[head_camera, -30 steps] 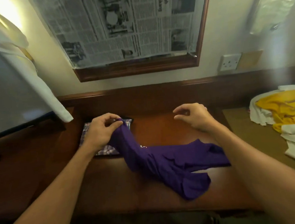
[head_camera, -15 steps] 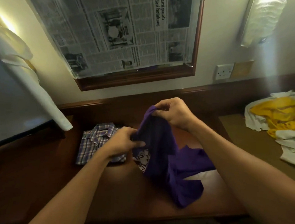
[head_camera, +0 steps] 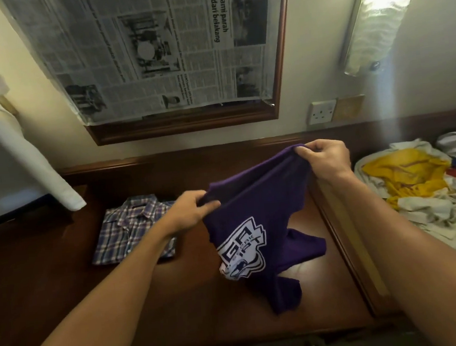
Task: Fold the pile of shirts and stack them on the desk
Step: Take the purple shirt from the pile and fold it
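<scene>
A purple T-shirt with a white printed logo hangs above the dark wooden desk. My left hand pinches its near upper edge. My right hand grips the far upper edge, higher and to the right. The shirt's lower part trails onto the desk. A folded plaid shirt lies flat on the desk at the left. A pile of unfolded shirts, yellow and white among them, lies on the surface at the right.
A framed panel covered with newspaper hangs on the wall behind the desk. A white cloth hangs at the left over a dark screen. A wall socket sits right of the frame. The desk's raised right edge borders the pile.
The purple shirt was lifted off the desk. My right hand took hold of it and both hands spread its top edge apart, turning the white logo into view.
</scene>
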`<state>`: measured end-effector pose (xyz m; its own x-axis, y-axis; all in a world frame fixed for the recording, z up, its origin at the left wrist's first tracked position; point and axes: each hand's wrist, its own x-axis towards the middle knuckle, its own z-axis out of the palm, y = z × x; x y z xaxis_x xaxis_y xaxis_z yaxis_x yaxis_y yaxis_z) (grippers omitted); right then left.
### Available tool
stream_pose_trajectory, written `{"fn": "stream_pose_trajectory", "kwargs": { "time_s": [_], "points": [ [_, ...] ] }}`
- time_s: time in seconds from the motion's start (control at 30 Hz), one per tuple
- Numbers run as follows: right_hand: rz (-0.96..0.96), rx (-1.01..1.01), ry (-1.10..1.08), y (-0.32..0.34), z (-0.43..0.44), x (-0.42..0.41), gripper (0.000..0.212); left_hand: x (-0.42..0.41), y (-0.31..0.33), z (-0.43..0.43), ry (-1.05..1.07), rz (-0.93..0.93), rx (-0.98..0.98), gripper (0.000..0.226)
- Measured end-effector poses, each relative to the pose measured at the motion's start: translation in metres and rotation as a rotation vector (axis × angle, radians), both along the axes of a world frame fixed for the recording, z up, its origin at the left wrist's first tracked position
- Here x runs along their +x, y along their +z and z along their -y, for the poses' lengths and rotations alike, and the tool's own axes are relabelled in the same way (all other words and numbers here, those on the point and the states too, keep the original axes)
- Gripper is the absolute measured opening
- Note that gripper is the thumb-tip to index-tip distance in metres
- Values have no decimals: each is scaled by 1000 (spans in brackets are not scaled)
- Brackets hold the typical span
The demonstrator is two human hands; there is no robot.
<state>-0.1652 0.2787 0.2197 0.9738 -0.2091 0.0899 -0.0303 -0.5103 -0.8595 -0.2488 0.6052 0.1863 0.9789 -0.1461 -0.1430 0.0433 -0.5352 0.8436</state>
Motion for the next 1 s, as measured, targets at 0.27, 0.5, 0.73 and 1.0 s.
{"fn": "stream_pose_trajectory", "kwargs": {
  "time_s": [0.27,0.5,0.73,1.0],
  "points": [
    [-15,-509,246,21,-11,-2,55,33,54,40,0,154,-64,9],
    [15,-256,573,11,-55,3,6,39,72,49,-98,181,89,16],
    [77,-118,400,23,-45,-4,9,34,47,21,130,341,576,19],
    [-66,-12,563,12,-75,-24,19,13,50,75,368,-207,-450,38]
  ]
}}
